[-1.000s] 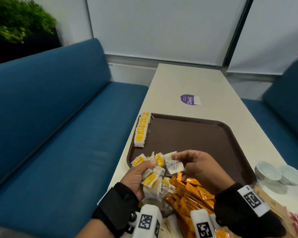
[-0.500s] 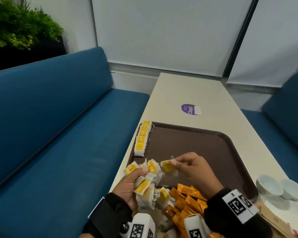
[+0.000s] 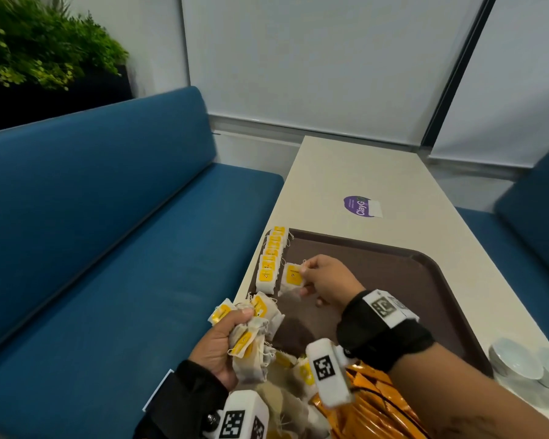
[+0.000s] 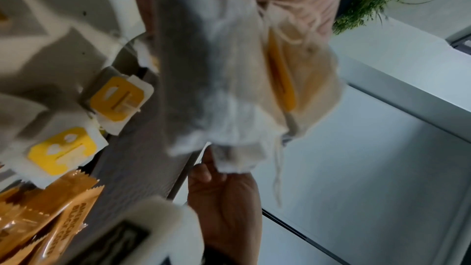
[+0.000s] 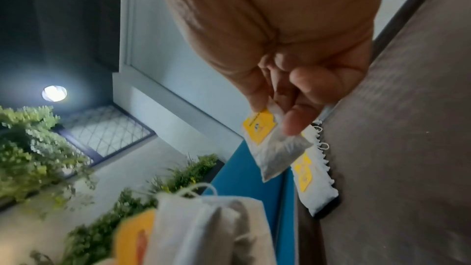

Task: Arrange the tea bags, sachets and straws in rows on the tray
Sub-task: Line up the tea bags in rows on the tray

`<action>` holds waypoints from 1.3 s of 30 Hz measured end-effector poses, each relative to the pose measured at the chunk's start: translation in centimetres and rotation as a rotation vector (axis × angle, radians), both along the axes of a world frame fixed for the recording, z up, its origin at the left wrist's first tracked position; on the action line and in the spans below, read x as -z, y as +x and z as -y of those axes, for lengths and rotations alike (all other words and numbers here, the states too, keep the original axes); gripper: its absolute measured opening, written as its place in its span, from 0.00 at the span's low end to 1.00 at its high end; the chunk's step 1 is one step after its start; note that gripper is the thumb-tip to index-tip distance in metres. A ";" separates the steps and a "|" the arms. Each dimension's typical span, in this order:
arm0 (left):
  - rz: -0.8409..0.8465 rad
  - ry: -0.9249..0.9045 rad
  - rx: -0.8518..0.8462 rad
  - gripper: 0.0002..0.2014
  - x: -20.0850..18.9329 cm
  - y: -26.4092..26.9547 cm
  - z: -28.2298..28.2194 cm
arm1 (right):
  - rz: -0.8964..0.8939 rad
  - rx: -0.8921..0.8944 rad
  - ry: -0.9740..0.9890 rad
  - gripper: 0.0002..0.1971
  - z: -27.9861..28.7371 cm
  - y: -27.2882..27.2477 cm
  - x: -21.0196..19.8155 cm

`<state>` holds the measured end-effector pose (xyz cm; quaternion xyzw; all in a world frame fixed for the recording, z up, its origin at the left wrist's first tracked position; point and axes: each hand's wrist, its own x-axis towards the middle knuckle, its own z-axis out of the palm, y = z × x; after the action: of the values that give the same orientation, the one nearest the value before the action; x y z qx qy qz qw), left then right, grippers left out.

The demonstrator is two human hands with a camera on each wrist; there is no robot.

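Two hands clamped – left (image 3: 217, 350) on bunched tea bags (image 3: 251, 331), right (image 3: 325, 282) on one (bowls (image 3: 517, 362) aside)

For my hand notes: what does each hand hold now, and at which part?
Right hand: one tea bag, pinched at its tag end. Left hand: a bunch of tea bags, clutched around its middle.

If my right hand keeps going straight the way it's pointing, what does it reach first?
Most likely the row of tea bags along the tray's left edge. The right hand pinches a single tea bag and points left toward that row, with a narrow gap between them. Height above the tray is unclear.
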<state>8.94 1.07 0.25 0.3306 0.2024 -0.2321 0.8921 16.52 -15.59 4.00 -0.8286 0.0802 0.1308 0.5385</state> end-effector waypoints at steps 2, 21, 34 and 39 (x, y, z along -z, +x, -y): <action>-0.008 -0.009 -0.012 0.10 0.1 0.1 -0.3 | -0.055 -0.040 -0.028 0.12 -1.4 1.3 0.5; -0.050 0.018 -0.013 0.14 0.4 1.0 -1.7 | -0.181 -0.050 -0.183 0.08 -4.6 6.1 4.0; 0.043 -0.025 0.042 0.15 -0.8 0.7 2.2 | 0.140 -0.354 -0.089 0.11 -1.0 -2.5 -1.8; 0.028 -0.054 0.078 0.10 -0.8 0.4 2.9 | 0.197 -0.266 -0.092 0.03 0.0 -3.1 -1.6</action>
<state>9.32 -1.79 1.00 0.3172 0.1704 -0.2673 0.8938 13.41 -15.55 5.59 -0.8644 -0.0777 0.1152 0.4832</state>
